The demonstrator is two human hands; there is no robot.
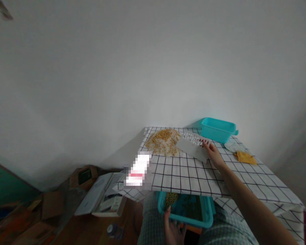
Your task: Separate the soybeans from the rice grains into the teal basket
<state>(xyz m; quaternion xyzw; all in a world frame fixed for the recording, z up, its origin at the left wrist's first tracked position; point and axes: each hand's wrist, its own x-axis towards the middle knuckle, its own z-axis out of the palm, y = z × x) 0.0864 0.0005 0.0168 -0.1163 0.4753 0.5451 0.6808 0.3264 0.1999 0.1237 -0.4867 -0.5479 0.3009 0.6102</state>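
My right hand [213, 153] reaches across the checked tablecloth [183, 173] and grips a white slotted plastic scoop [193, 145] by its near end. The scoop's far edge lies against a heap of yellow beans mixed with white grains [163, 140] at the table's back left. My left hand [173, 230] is low at my lap, with its fingers curled on the near rim of a teal basin [186, 209] that holds some beans. The basin sits on my knees, partly under the table edge.
A second teal tub [217, 129] stands at the table's back right by the wall. A yellow cloth [245, 157] and a crumpled clear bag [233, 146] lie right of it. Cardboard boxes [52, 203] and papers [102, 197] clutter the floor on the left.
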